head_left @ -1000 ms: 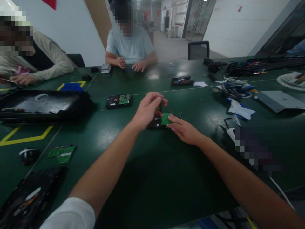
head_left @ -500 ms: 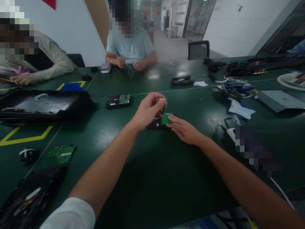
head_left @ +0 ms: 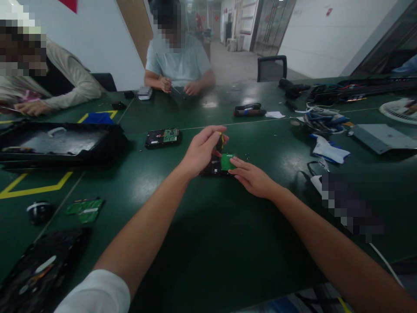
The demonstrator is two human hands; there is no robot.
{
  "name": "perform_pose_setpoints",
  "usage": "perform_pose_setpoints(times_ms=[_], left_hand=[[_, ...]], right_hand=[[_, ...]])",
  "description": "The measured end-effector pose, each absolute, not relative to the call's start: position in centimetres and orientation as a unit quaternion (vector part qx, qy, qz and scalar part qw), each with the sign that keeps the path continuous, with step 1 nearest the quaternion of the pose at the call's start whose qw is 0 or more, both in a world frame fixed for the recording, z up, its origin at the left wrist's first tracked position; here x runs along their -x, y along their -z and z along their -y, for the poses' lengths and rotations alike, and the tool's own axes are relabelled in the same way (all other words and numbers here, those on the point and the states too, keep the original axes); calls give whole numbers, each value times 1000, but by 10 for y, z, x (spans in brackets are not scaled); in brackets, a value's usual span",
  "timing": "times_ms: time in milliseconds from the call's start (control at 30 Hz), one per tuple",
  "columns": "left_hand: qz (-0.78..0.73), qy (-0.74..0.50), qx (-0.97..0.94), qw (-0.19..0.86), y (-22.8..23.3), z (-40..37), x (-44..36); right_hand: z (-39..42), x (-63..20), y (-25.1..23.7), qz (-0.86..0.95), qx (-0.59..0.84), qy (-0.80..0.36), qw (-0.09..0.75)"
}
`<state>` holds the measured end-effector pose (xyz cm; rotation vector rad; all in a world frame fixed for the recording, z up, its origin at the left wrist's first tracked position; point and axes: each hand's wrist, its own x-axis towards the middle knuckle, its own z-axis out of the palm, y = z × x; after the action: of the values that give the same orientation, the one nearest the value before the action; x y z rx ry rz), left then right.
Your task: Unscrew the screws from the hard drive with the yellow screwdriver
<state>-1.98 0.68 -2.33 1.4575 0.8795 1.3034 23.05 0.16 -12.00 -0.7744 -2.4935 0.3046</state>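
Observation:
A black hard drive (head_left: 213,167) with a green circuit board (head_left: 226,161) lies on the dark green table (head_left: 208,226) in front of me. My left hand (head_left: 202,150) is closed around a small screwdriver (head_left: 220,143) with a yellow and black handle, held upright over the drive. My right hand (head_left: 252,178) rests flat on the table with its fingertips on the edge of the green board, steadying the drive.
A second hard drive (head_left: 163,138) lies further back. A loose green board (head_left: 85,209), a black round object (head_left: 39,212) and an opened drive (head_left: 42,269) sit at left. A black case (head_left: 58,143) stands left. Cables and tools (head_left: 322,121) crowd the right. Two people sit opposite.
My left hand's fingers have turned the screwdriver handle slightly; both hands stay in place. The person opposite has picked up a thin tool.

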Motion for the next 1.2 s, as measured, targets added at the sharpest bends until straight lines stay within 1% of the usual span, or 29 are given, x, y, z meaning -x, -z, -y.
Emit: perform_pose_setpoints(times_ms=[333,467,667,833,900,1067,1200], left_hand=[[-370,-536,-648,394,27,-10,23],[-375,-552,-610,428,30,-10,20],[-363,-538,-586,485,25,-7,16],[-327,-527,-538,570,17,-4,20],[-324,-526,-545,567,17,-4,22],[-347,-543,-574,506,23,-6,21],[-341,-539,-595,490,24,-7,19]], right_hand=[[-1,-230,118,918,288,-115,246],[-1,-230,118,917,288,-118,248],[-1,-230,119,918,287,-110,249],[0,-230,119,918,287,-107,254],[0,-230,118,918,288,-107,251],[-1,-230,118,919,289,-109,246],[-2,-230,119,920,286,-107,248]])
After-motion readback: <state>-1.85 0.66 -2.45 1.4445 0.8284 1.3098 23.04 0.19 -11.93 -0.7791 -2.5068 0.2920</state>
